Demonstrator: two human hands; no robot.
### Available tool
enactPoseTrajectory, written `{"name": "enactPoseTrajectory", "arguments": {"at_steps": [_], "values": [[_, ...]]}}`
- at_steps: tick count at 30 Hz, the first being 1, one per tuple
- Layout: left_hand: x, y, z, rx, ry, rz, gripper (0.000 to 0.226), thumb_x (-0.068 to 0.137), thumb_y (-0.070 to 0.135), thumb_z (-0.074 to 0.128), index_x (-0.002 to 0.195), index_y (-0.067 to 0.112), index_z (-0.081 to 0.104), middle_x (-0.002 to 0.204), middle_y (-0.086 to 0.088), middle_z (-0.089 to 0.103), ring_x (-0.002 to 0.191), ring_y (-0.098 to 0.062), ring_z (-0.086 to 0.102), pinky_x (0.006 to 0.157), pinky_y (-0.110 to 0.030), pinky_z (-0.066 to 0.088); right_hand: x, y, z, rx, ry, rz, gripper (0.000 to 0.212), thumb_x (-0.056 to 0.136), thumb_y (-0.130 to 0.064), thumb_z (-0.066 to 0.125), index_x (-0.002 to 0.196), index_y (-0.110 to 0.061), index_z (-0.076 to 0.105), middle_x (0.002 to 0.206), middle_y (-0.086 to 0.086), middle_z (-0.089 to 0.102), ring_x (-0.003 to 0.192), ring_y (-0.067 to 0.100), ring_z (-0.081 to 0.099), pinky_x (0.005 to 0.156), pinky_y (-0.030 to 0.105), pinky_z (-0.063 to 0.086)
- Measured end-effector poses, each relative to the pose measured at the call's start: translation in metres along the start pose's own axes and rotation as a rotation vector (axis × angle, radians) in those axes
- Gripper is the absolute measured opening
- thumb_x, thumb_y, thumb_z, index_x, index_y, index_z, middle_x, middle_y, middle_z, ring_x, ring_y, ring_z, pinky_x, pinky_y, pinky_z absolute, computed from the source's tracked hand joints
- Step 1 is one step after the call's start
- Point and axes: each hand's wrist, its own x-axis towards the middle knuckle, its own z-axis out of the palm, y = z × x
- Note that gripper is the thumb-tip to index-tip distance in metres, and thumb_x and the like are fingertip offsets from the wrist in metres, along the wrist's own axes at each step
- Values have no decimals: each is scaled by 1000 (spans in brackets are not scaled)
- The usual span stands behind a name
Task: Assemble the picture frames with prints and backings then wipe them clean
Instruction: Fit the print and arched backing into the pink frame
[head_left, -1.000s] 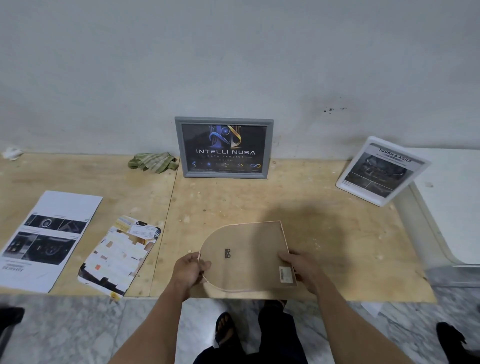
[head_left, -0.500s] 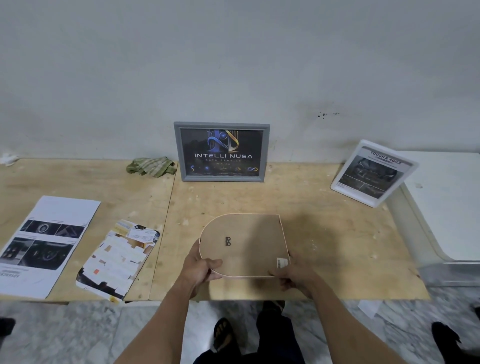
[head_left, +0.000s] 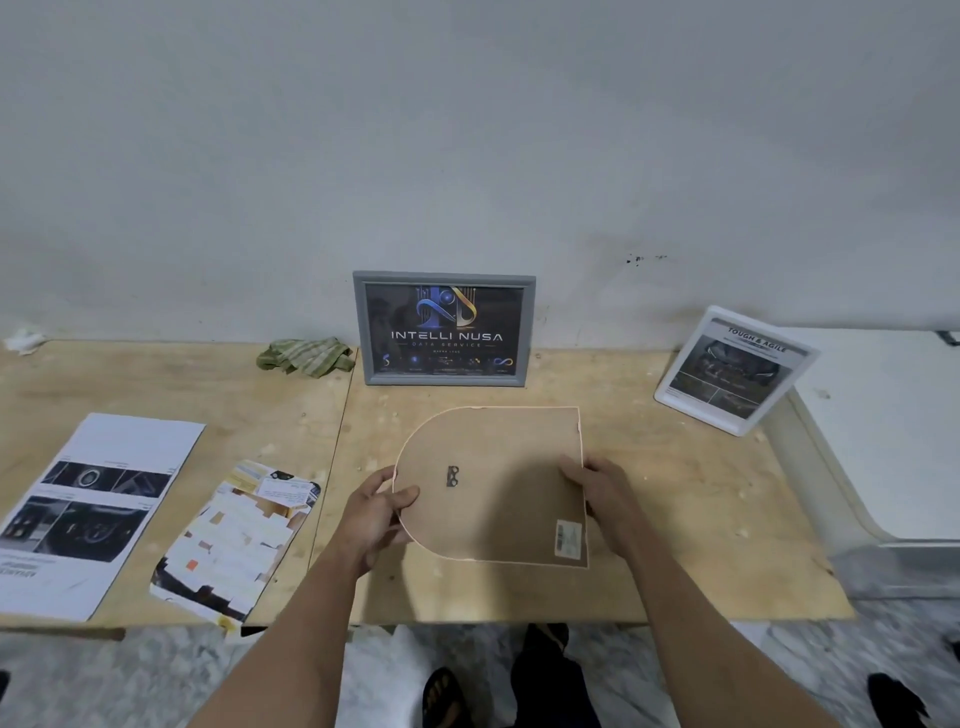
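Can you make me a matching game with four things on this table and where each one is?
Things:
1. grey picture frame
2. green cloth
3. arch-shaped backing board
4. white picture frame

Places:
A. held between both hands
B. crumpled on the table, left of the grey frame
C. upright against the wall in the middle
D. leaning at the far right of the plywood table

Pairs: 1-C, 2-B, 3-A, 4-D

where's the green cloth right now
In the head view, the green cloth lies at the back of the plywood table, against the wall, just left of the grey frame.
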Motion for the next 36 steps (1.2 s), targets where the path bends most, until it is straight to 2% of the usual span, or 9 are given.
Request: {"name": "enactPoseTrajectory", "arguments": {"at_steps": [4, 7, 10, 14, 18, 21, 23, 31, 36], "values": [[8, 27, 12, 199, 13, 95, 46, 92, 14, 67, 135, 17, 52, 90, -6, 68, 76, -23, 61, 68, -34, 51, -7, -40, 20, -31, 137, -439, 43, 87, -13, 68, 56, -20, 39, 51, -8, 32, 50, 9, 28, 49, 27, 24], [5, 64, 30, 164, 19, 130, 47, 95, 39, 62, 130, 8, 55, 107, -14, 68, 78, -26, 63, 66, -35, 54, -11, -64, 48, -262, 217, -793, 23, 85, -11, 66, 68, -17, 52, 63, -4, 42, 59, 12, 37, 54, 29, 29], [-3, 104, 42, 20, -78, 115, 53, 91, 57, 57, 102, 6, 66, 83, -9, 70, 73, -28, 69, 58, -33, 59, -16, -72, 72, -770, 228, -1141, 11, 79, -13, 69, 78, -12, 59, 74, 1, 51, 71, 21, 44, 61, 32, 35], [0, 122, 35, 52, -61, 105, 31, 85, 13, 65, 111, -3, 68, 90, -16, 72, 75, -30, 68, 61, -38, 59, -20, -57, 83, -1014, 122, -1423, 19, 75, -24, 72, 87, -13, 62, 82, 6, 54, 75, 27, 46, 64, 36, 40], [-1, 114, 12, 95, -12, 85, 27, 86, -1, 59, 112, -8, 65, 104, -23, 71, 85, -35, 66, 85, -47, 56, -24, -53, 79, -1073, 26, -861, 71, 78, -77, 41, 140, -41, 37, 141, 1, 33, 128, 24, 29, 106, 44, 27], [-2, 104, -3, 79, -71, 109, 26, 90, 3, 57, 113, -3, 67, 109, -22, 72, 93, -36, 65, 90, -46, 53, -16, -66, 70, -758, 295, -443, 66, 88, -70, 29, 143, -32, 29, 145, 8, 31, 132, 28, 30, 107, 47, 26], [-5, 99, -9, 69, -107, 146, 25, 91, 4, 56, 114, 2, 69, 109, -20, 71, 94, -35, 63, 91, -44, 51, -10, -74, 67, -524, 223, -214, 59, 95, -63, 24, 127, -20, 47, 130, 11, 53, 114, 30, 49, 94, 40, 36], [-16, 84, -18, -38, -84, 211, 19, 90, 15, 62, 104, 9, 73, 99, -16, 69, 92, -32, 58, 85, -42, 47, -12, -73, 86, -448, 207, -336, 56, 101, -51, 23, 93, -12, 63, 81, 4, 62, 68, 15, 55, 56, 26, 38], [-28, 90, -19, -126, -49, 250, 21, 95, 28, 62, 100, 8, 61, 97, -17, 67, 90, -32, 62, 89, -49, 50, 6, -74, 95, -391, 96, -378, 64, 97, -61, 22, 85, -14, 65, 78, 6, 66, 72, 21, 62, 65, 36, 51]]}}
